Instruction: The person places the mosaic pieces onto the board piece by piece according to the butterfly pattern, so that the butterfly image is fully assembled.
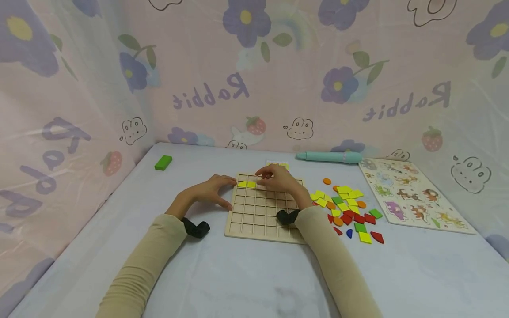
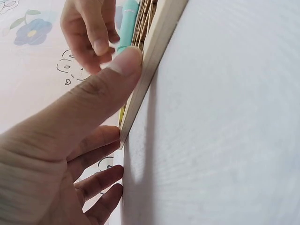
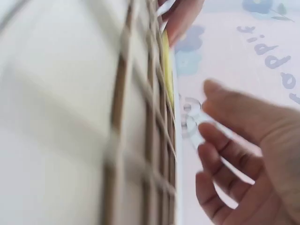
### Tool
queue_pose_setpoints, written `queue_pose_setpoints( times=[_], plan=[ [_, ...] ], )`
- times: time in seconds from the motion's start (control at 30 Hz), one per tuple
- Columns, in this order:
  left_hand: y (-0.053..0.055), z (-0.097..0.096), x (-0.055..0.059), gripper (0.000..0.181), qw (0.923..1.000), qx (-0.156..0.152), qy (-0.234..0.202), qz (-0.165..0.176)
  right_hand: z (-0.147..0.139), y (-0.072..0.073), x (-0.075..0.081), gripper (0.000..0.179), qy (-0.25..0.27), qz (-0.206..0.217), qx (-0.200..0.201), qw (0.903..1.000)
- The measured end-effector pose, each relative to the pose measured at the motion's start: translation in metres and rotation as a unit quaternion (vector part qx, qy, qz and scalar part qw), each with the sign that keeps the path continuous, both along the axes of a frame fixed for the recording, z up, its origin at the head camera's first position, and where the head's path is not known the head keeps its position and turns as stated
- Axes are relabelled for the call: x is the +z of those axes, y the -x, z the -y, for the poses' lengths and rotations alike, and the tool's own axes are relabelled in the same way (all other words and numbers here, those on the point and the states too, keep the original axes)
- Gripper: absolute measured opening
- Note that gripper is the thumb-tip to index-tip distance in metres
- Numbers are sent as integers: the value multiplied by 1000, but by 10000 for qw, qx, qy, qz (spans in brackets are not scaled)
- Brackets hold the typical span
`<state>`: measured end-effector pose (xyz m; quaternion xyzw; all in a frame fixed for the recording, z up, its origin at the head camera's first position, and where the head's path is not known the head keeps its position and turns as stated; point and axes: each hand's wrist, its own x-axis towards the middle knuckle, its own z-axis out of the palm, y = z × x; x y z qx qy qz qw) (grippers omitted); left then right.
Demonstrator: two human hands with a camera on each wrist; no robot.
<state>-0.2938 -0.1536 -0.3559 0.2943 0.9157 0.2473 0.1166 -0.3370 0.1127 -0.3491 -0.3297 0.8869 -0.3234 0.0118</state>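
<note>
A wooden grid board [image 1: 245, 216] lies flat on the table, with two yellow pieces [image 1: 247, 184] side by side in its far left cells. My left hand [image 1: 207, 191] is at the board's left side, fingers and thumb spread. In the left wrist view its thumb [image 2: 124, 61] rests against the board's edge, and its fingertips are by the far corner. Over the far part of the board hovers my right hand [image 1: 278, 179], fingers loosely bent. The right wrist view shows no piece between its thumb and fingers [image 3: 213, 154].
Loose yellow, red, green, orange and blue pieces [image 1: 347, 207] are scattered right of the board. Farther right lies an animal picture board [image 1: 413, 194]. A teal pen-shaped object [image 1: 330, 157] and a small patterned card [image 1: 284, 166] lie behind; a green block [image 1: 163, 162] is far left.
</note>
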Motion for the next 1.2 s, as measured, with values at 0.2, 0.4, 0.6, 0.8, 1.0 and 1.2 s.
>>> queue_pose_setpoints(
  times=[0.2,0.4,0.6,0.8,1.0,1.2],
  plan=[
    [-1,0,0,84,10000,15,-7,-37,-46,-9,11,24,-103,-191,-167,9996],
    [-3,2,1,85,10000,42,18,-23,-92,-22,15,20,-478,-175,-414,9978],
    [-3,5,2,85,10000,48,23,-47,-121,-26,13,20,-889,215,-611,9939],
    [-2,3,2,85,9999,101,14,46,-135,-27,11,25,-1138,703,-733,9883],
    [-1,2,1,85,9999,94,39,42,-140,-29,7,33,-1164,791,-869,9862],
    [-2,1,1,85,9999,83,52,59,-142,-29,3,31,-1112,706,-868,9875]
  ],
)
